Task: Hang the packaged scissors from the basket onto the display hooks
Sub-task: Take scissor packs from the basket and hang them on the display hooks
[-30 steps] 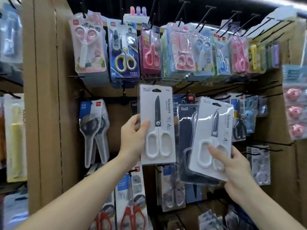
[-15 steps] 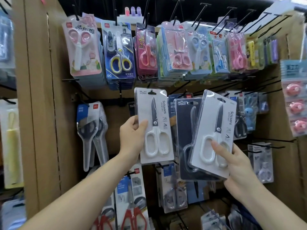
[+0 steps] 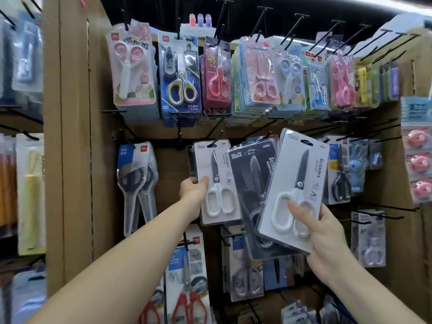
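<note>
While both bare arms reach up to the display, the black scissors pack (image 3: pixel 253 183) sits in its middle, tilted with its top leaning left. Just left of the black pack, the left hand (image 3: pixel 192 189) grips the upright white pack (image 3: pixel 218 181) by its left edge, thumb laid on the front near the scissors' pivot and fingers behind. That pack's right edge overlaps the black pack, and its hang slot meets the tip of a display hook (image 3: pixel 211 144); I cannot tell whether the hook passes through the slot.

Right of the black pack and covering its lower right part, the right hand (image 3: pixel 320 228) holds the tilted white pack (image 3: pixel 297 192) from below, thumb pressed over the white handles and fingers curled behind the bottom corner. This pack leans the same way as the black one, and its slot is off any hook. I cannot tell whether the black pack hangs or is held.

Above the black pack hangs a row of coloured children's scissors (image 3: pixel 180 73). Below and left of it hang red-handled scissors (image 3: pixel 187 305), and well to its left dark-handled scissors (image 3: pixel 135 183).
</note>
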`<move>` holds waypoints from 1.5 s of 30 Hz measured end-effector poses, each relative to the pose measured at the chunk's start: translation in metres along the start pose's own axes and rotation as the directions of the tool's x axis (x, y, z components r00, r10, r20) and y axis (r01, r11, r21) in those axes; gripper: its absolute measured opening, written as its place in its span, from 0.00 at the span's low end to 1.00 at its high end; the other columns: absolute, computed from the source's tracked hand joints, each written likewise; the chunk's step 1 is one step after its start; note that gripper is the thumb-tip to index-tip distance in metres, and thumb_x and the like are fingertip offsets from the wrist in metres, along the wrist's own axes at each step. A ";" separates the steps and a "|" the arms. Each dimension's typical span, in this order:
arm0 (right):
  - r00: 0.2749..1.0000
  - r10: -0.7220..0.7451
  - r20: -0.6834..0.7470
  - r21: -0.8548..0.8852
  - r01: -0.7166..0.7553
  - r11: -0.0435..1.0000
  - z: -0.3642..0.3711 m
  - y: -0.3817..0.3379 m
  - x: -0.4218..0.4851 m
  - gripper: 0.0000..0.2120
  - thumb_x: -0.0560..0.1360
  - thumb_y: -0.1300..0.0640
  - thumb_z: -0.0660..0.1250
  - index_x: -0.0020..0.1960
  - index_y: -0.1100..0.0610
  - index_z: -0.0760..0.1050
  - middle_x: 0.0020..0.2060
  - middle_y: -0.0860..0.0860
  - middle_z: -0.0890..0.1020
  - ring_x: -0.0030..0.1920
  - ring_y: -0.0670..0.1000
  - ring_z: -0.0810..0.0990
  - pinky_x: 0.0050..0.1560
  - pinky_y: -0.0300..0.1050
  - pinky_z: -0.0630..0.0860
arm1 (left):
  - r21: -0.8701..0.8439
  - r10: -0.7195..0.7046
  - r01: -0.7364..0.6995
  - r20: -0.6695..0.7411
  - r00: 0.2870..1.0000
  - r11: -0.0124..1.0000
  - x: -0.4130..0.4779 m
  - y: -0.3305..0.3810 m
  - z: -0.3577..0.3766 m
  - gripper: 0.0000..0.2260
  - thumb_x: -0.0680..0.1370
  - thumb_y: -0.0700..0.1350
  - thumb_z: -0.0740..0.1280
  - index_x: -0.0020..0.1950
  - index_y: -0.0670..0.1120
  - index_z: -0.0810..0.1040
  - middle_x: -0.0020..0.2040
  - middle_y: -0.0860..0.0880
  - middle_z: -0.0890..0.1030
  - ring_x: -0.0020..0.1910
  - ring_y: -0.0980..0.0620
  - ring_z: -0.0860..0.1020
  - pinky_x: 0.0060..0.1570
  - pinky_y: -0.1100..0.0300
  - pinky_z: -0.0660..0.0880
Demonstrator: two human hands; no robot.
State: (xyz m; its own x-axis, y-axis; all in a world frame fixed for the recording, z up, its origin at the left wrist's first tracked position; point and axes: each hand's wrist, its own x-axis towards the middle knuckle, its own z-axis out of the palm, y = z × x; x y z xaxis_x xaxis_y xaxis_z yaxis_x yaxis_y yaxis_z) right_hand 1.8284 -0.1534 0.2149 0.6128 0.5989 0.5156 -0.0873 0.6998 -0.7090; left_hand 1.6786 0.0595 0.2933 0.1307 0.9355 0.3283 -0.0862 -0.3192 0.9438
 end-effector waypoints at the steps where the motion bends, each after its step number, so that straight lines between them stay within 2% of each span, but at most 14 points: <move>1: 1.000 -0.008 0.004 -0.002 0.008 1.000 0.003 0.000 -0.001 0.32 0.63 0.53 0.80 0.66 0.53 0.80 0.59 0.53 0.86 0.59 0.59 0.85 0.62 0.62 0.78 | 0.030 -0.019 0.019 -0.020 1.000 0.999 0.001 0.000 0.000 0.13 0.81 0.49 0.71 0.61 0.45 0.77 0.59 0.46 0.81 0.59 0.43 0.80 0.61 0.51 0.77; 4: 1.000 -0.013 0.012 -0.027 0.013 1.000 0.012 0.001 0.000 0.29 0.65 0.55 0.80 0.65 0.53 0.80 0.58 0.53 0.86 0.58 0.58 0.86 0.64 0.63 0.78 | 0.150 0.003 0.016 -0.126 0.992 0.989 -0.008 -0.006 -0.002 0.23 0.77 0.46 0.74 0.69 0.45 0.71 0.64 0.45 0.76 0.62 0.43 0.77 0.63 0.51 0.75; 7: 1.000 0.000 0.020 -0.039 0.001 0.999 0.020 0.003 0.005 0.27 0.66 0.56 0.79 0.65 0.53 0.80 0.57 0.54 0.86 0.58 0.59 0.86 0.64 0.65 0.78 | 0.107 0.111 -0.092 -0.189 0.976 0.990 -0.027 -0.009 -0.008 0.17 0.77 0.48 0.73 0.63 0.50 0.73 0.64 0.48 0.73 0.61 0.47 0.74 0.65 0.49 0.73; 8: 1.000 0.005 0.022 -0.042 -0.004 0.999 0.022 0.005 0.006 0.28 0.66 0.56 0.80 0.65 0.53 0.80 0.57 0.54 0.86 0.58 0.59 0.86 0.64 0.65 0.78 | -0.014 0.107 -0.109 -0.127 0.986 0.994 -0.036 -0.005 -0.011 0.12 0.79 0.50 0.71 0.60 0.50 0.75 0.62 0.48 0.76 0.59 0.48 0.75 0.63 0.50 0.75; 10: 1.000 0.009 0.030 -0.045 -0.008 0.999 0.027 0.008 0.008 0.29 0.65 0.55 0.80 0.65 0.53 0.80 0.57 0.54 0.87 0.57 0.59 0.86 0.64 0.65 0.78 | -0.259 0.076 -0.038 0.139 0.987 0.965 -0.055 0.002 -0.014 0.10 0.83 0.51 0.67 0.58 0.47 0.80 0.56 0.48 0.82 0.53 0.50 0.79 0.53 0.56 0.78; 12: 0.999 0.016 0.049 -0.053 -0.014 0.999 0.032 0.012 0.008 0.29 0.65 0.53 0.80 0.65 0.53 0.80 0.57 0.54 0.87 0.57 0.58 0.86 0.63 0.65 0.79 | -0.275 0.118 -0.017 0.357 0.926 0.961 -0.069 0.007 -0.017 0.11 0.84 0.51 0.66 0.60 0.46 0.80 0.52 0.48 0.87 0.49 0.50 0.84 0.47 0.58 0.81; 13: 0.998 0.020 0.064 -0.056 -0.016 0.998 0.034 0.014 0.008 0.29 0.65 0.53 0.80 0.65 0.52 0.80 0.57 0.54 0.87 0.57 0.58 0.86 0.63 0.64 0.79 | -0.262 0.150 -0.045 0.396 0.906 0.964 -0.071 0.006 -0.017 0.09 0.83 0.48 0.67 0.62 0.46 0.80 0.52 0.49 0.88 0.48 0.51 0.85 0.45 0.59 0.81; 16: 0.994 0.038 0.105 -0.078 -0.030 0.997 0.037 0.016 0.010 0.28 0.67 0.50 0.78 0.67 0.53 0.79 0.59 0.54 0.86 0.60 0.59 0.85 0.64 0.64 0.78 | -0.274 0.211 -0.115 0.353 0.912 0.955 -0.070 0.003 -0.021 0.08 0.82 0.38 0.68 0.61 0.44 0.79 0.52 0.49 0.88 0.48 0.50 0.87 0.38 0.60 0.81; 20: 0.998 0.019 0.061 -0.127 -0.011 0.992 0.025 0.006 0.020 0.21 0.73 0.53 0.72 0.65 0.53 0.79 0.58 0.53 0.86 0.59 0.58 0.85 0.64 0.63 0.78 | -0.319 0.312 -0.220 0.273 0.910 0.922 -0.063 0.003 -0.030 0.10 0.82 0.37 0.69 0.62 0.46 0.79 0.54 0.47 0.87 0.51 0.48 0.86 0.39 0.59 0.82; 23: 1.000 0.002 0.018 -0.140 0.000 0.990 0.014 -0.005 0.026 0.19 0.74 0.52 0.70 0.64 0.53 0.79 0.56 0.53 0.87 0.56 0.58 0.86 0.50 0.56 0.85 | -0.326 0.381 -0.298 0.231 0.895 0.897 -0.057 0.005 -0.035 0.12 0.82 0.35 0.68 0.62 0.47 0.79 0.53 0.49 0.88 0.52 0.50 0.86 0.46 0.56 0.83; 26: 1.000 0.003 0.019 -0.195 0.001 0.981 0.004 -0.011 0.027 0.19 0.74 0.50 0.71 0.63 0.52 0.80 0.55 0.53 0.87 0.53 0.58 0.87 0.40 0.52 0.85 | -0.314 0.418 -0.343 0.216 0.882 0.885 -0.056 0.006 -0.033 0.13 0.81 0.35 0.69 0.64 0.48 0.80 0.55 0.49 0.87 0.55 0.50 0.86 0.52 0.52 0.83; 32: 1.000 0.014 -0.018 -0.217 -0.017 0.976 -0.003 -0.005 0.023 0.20 0.72 0.51 0.72 0.63 0.54 0.81 0.53 0.52 0.88 0.53 0.57 0.87 0.53 0.56 0.81 | -0.314 0.480 -0.411 0.185 0.858 0.856 -0.058 0.012 -0.027 0.16 0.81 0.38 0.71 0.67 0.48 0.79 0.59 0.48 0.86 0.59 0.47 0.84 0.60 0.43 0.81; 37: 0.999 0.019 -0.034 -0.198 -0.025 0.980 -0.001 -0.001 0.022 0.19 0.72 0.51 0.73 0.62 0.54 0.81 0.53 0.53 0.88 0.54 0.57 0.87 0.56 0.59 0.81 | -0.306 0.479 -0.418 0.160 0.863 0.856 -0.055 0.024 -0.022 0.13 0.82 0.37 0.69 0.65 0.47 0.79 0.51 0.52 0.88 0.50 0.53 0.87 0.46 0.58 0.84; 45: 1.000 0.014 -0.011 -0.236 -0.016 0.972 0.006 0.001 0.022 0.17 0.76 0.51 0.73 0.65 0.52 0.81 0.55 0.50 0.87 0.56 0.56 0.86 0.61 0.64 0.80 | -0.126 0.416 -0.405 0.080 0.906 0.906 -0.022 0.013 -0.017 0.10 0.80 0.39 0.72 0.56 0.54 0.79 0.46 0.52 0.88 0.47 0.52 0.87 0.53 0.45 0.84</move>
State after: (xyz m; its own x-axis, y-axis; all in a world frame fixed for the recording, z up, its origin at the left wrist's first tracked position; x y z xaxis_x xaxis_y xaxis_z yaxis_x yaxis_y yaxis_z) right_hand 1.8377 -0.1368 0.2282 0.6202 0.6041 0.5004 0.0908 0.5783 -0.8107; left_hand 1.6583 0.0379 0.2975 0.1617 0.7021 0.6935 -0.2556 -0.6489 0.7166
